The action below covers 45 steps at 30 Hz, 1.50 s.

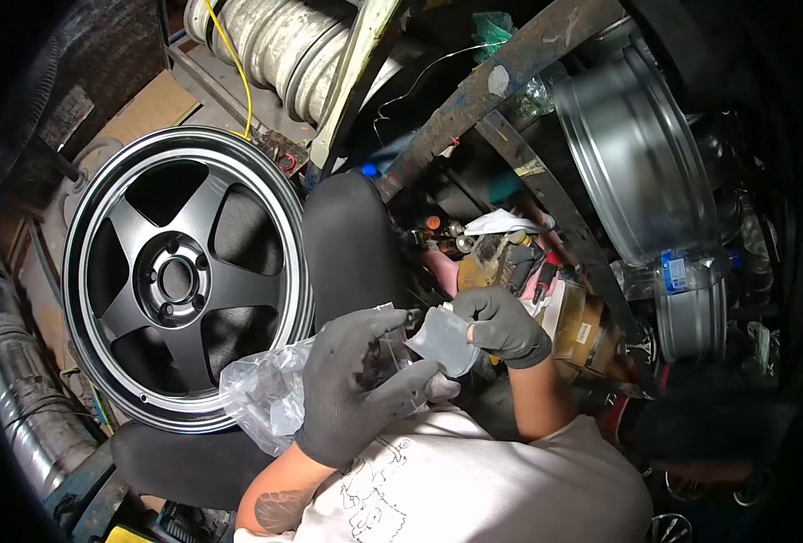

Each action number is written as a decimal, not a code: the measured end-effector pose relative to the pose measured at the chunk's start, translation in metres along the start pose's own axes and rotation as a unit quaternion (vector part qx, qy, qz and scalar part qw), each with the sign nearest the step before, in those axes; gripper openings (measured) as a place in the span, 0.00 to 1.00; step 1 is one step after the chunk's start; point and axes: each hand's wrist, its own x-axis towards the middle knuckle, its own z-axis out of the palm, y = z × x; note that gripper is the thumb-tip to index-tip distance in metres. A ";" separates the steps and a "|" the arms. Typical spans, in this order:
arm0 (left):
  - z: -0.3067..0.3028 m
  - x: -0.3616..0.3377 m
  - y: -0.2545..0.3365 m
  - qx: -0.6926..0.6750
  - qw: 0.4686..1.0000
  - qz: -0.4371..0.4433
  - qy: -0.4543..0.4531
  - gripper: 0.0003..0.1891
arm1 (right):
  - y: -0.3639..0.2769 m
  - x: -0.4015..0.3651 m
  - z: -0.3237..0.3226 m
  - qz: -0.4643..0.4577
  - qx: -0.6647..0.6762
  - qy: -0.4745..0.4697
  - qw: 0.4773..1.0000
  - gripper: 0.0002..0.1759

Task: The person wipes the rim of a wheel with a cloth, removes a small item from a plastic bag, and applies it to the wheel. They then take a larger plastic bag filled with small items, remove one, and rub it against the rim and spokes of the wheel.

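My right hand (pixel 503 328), in a dark grey glove, is closed with thumb and fingers pinching the edge of a small grey sheet (pixel 445 342). The sheet is slightly curved, and its exact kind does not show. My left hand (pixel 351 376), gloved alike, is curled around a clear plastic bag (pixel 270 391), thumb and forefinger apart beside the sheet. A small pale lump (pixel 442 389) shows by the left thumb; I cannot make out what it is. Left of the hands, a dark grey five-spoke wheel rim (pixel 184 213) lies face up between my legs.
Dirty, pale rims (pixel 279 50) stand at the top. A silver rim (pixel 632 149) sits on a metal rack (pixel 510 77) at right, near a plastic bottle (pixel 677 271). Several tools, rags and a cardboard box (pixel 582 330) crowd the space beyond my right hand. A yellow cable (pixel 229 54) hangs near the wheel.
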 end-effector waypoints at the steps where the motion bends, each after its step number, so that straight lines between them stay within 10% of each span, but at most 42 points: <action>1: 0.000 0.001 -0.001 -0.022 0.999 -0.040 -0.021 0.23 | 0.002 0.001 0.004 -0.007 -0.020 0.016 1.000 0.23; 11: -0.022 -0.006 -0.019 -0.337 0.879 -0.336 0.024 0.11 | 0.014 0.017 0.023 0.014 0.071 0.014 0.997 0.20; 24: -0.038 -0.015 -0.030 -0.349 0.886 -0.305 -0.007 0.19 | 0.015 0.007 -0.019 0.042 0.010 0.040 0.998 0.12; 27: -0.069 -0.014 -0.043 -0.158 0.961 -0.217 0.066 0.18 | -0.003 0.007 -0.008 0.089 -0.084 0.007 0.992 0.10; 35: -0.170 -0.054 -0.059 -0.300 0.882 -0.221 0.290 0.15 | -0.014 0.030 0.041 0.112 -0.290 -0.188 0.932 0.14; 42: -0.158 -0.119 -0.106 -0.313 0.884 -0.169 0.304 0.21 | -0.017 0.034 0.040 0.060 -0.286 0.000 0.956 0.10; 45: -0.149 -0.129 -0.114 -0.282 0.880 -0.185 0.335 0.21 | -0.018 0.036 0.031 0.079 -0.355 -0.076 0.928 0.11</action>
